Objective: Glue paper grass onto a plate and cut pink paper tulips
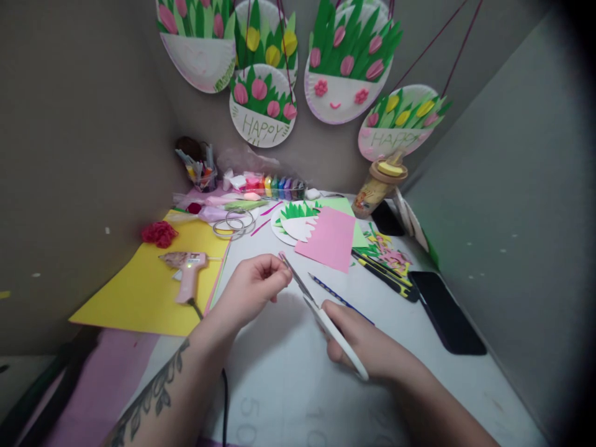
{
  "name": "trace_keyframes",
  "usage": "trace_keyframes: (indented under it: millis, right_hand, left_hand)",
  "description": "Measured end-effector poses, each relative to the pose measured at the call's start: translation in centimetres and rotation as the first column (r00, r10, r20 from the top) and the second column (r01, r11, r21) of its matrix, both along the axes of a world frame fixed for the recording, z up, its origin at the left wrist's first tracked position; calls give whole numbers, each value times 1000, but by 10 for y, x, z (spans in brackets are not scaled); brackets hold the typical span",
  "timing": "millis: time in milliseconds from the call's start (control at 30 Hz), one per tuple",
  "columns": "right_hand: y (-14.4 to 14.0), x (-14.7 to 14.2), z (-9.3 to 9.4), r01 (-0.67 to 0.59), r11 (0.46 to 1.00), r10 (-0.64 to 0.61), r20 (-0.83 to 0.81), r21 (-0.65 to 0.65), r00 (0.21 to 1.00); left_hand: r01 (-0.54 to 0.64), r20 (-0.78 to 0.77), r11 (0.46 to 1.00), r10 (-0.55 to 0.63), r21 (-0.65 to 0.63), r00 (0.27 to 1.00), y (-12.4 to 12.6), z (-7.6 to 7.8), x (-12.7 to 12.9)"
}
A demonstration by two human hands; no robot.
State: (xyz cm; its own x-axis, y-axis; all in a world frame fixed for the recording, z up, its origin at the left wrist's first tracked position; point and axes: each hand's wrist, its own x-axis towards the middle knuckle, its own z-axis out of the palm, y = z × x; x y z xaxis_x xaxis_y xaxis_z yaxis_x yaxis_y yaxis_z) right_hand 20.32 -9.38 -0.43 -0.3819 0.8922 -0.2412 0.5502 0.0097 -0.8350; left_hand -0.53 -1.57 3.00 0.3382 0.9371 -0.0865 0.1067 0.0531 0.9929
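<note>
My right hand [363, 341] grips white-handled scissors [321, 313], whose blades point up and left. My left hand [254, 285] pinches a tiny pink paper piece [282, 256] at the blade tips. Both hands hover over the white table [288, 385]. A blue pencil [342, 299] lies just beyond the scissors. A pink paper sheet [328, 239] lies farther back, overlapping a paper plate [291, 223] with green paper grass.
A pink glue gun [189, 270] rests on a yellow sheet [139, 292] at left, its cord trailing toward me. A black phone [447, 313] lies at right, near a yellow-black knife [386, 279]. Paint pots [274, 185], a glue bottle [379, 183] and wire rings [235, 223] sit at the back. Flower plates [263, 105] hang on the wall.
</note>
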Motion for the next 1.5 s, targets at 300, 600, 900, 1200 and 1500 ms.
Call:
trace_keyframes:
  millis: [300,600,900,1200,1500]
  right_hand:
    - [3,4,-1,38,999,-37,36,-29,999]
    - [11,11,-6,200,978,-203,-51,-58,978]
    - [29,53,-14,606,744,-643,54,282,764]
    - [44,82,-38,630,666,-740,252,399,623]
    - [43,72,-41,610,685,-717,221,400,660]
  left_hand:
    - [74,-82,997,-75,-16,994,4,6,-10]
    - [78,-56,997,-79,-13,995,4,6,-12]
    - [47,108,993,-36,-104,994,8,-15,-3]
    - [88,-732,938,199,334,651,44,-38,-31]
    - [107,-860,949,216,295,463,62,-63,-32]
